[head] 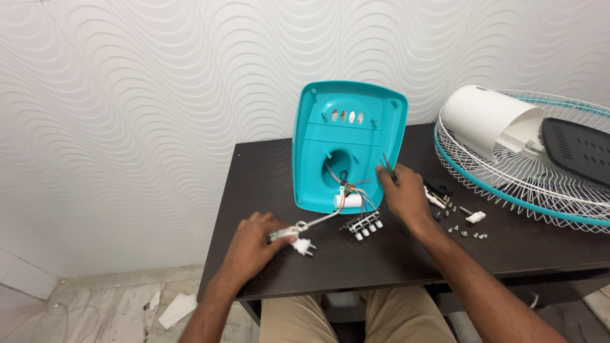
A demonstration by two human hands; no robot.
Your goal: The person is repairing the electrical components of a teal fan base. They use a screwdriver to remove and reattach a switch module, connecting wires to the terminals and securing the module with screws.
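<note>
At the front of a dark tabletop (356, 260), a person's left hand (254, 244) closes around a white cord (318, 221) just behind its plug (304, 246). Right hand (401, 194) pinches a slim dark tool (389, 169) — possibly a screwdriver — against the edge of a turquoise fan base cover (346, 143), which stands tilted on its edge, hollow side facing the camera. Coloured wires (356, 190) spill from its centre hole to a white capacitor (348, 201) and a push-button switch block (364, 225) lying on the tabletop. Loose screws (467, 234) lie right of the hand, near a wire fan guard (508, 178) — with a white motor housing (486, 121) resting on it.
</note>
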